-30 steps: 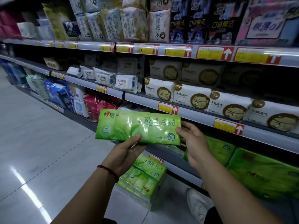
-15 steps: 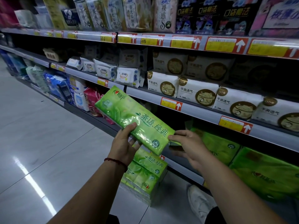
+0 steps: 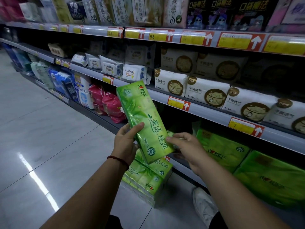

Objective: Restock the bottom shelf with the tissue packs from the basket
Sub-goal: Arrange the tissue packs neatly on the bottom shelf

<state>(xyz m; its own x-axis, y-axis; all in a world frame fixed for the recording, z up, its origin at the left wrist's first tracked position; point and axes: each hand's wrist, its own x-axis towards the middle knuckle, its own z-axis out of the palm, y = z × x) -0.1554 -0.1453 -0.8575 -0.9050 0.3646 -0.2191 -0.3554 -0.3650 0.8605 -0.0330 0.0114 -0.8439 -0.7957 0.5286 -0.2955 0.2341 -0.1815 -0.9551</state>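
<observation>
A long green tissue pack (image 3: 142, 118) stands tilted in front of the bottom shelf (image 3: 179, 164), its top end leaning left. My left hand (image 3: 126, 142) grips its lower left side, thumb on the front. My right hand (image 3: 186, 147) touches its lower right edge with the fingertips. A stack of the same green packs (image 3: 146, 180) sits on the floor below my hands. No basket shows. Large green tissue bags (image 3: 244, 164) lie on the bottom shelf to the right.
White cat-print packs (image 3: 206, 93) fill the shelf above, with red-yellow price tags (image 3: 178, 103) on its rail. Red bags (image 3: 112, 106) and blue packs (image 3: 66, 83) line the bottom shelf to the left. A white shoe (image 3: 203, 205) rests on the tiled floor (image 3: 49, 146).
The green pack has swung from lying level to steeply tilted, almost upright. My right hand slid down from its right end to its lower edge. The view has moved closer to the shelves.
</observation>
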